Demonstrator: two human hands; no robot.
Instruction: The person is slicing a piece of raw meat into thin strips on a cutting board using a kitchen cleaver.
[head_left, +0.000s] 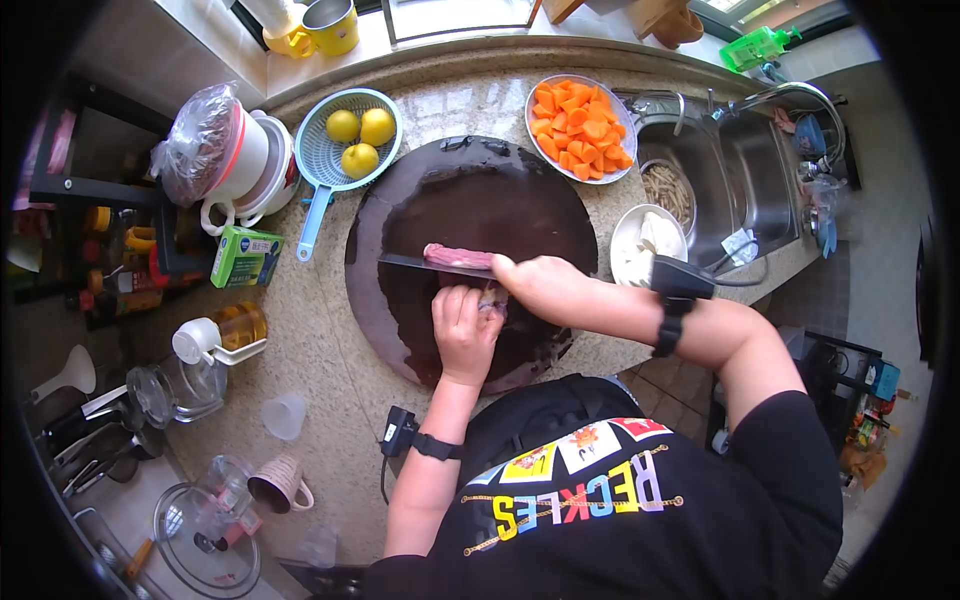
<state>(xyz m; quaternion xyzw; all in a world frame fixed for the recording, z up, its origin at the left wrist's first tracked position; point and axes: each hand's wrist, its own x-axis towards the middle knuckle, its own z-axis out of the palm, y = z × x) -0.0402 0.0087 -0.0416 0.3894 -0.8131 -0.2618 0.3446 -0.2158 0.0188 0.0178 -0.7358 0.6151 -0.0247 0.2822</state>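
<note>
A kitchen knife (pixel 437 266) is in my right hand (pixel 538 287), its blade low over the dark round cutting board (pixel 375 330). Along the blade's far side lies a strip of pinkish-red meat (pixel 458 258). My left hand (pixel 466 327) is on the near side of the blade, fingers curled and pressed down close to it. Beneath those fingers is what looks like more meat, mostly hidden; a small pale bit shows beside them. The knife's handle is covered by my right hand.
A blue colander (pixel 318 128) with yellow fruits stands back left. Cut carrots fill a plate (pixel 631 128) at the back right, near a white bowl (pixel 618 232) and the double sink (pixel 758 170). Left are a green box (pixel 247 257), an oil jug (pixel 238 330) and a mug (pixel 278 482).
</note>
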